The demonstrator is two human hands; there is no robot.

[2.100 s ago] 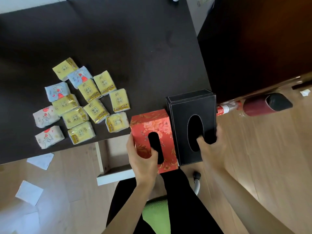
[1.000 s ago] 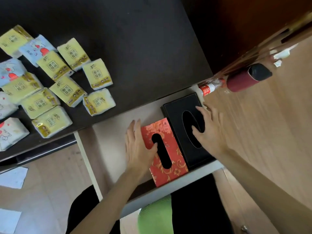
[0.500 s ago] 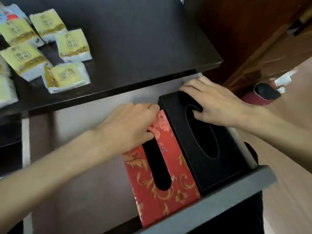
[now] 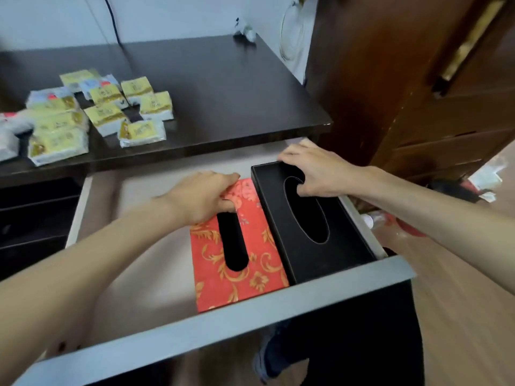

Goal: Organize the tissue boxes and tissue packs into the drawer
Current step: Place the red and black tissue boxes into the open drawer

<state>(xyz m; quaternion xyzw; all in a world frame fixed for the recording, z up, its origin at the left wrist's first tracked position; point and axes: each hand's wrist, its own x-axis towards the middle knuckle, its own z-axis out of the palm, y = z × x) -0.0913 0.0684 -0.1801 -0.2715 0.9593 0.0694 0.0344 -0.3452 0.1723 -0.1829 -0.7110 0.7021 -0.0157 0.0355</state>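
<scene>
**Boxes in, packs waiting**

At ten o'clock, tissue packs (image 4: 106, 112) sit on the desk (image 4: 223, 87). In the drawer (image 4: 211, 327), left hand (image 4: 200, 196) grips the red box (image 4: 250, 274); right hand (image 4: 315, 174) grips the black box (image 4: 342, 246) alongside.

Single head view, close above the open drawer (image 4: 211, 327), facing forward-down toward the desk (image 4: 223, 87); edges seemingly blurred.
</scene>
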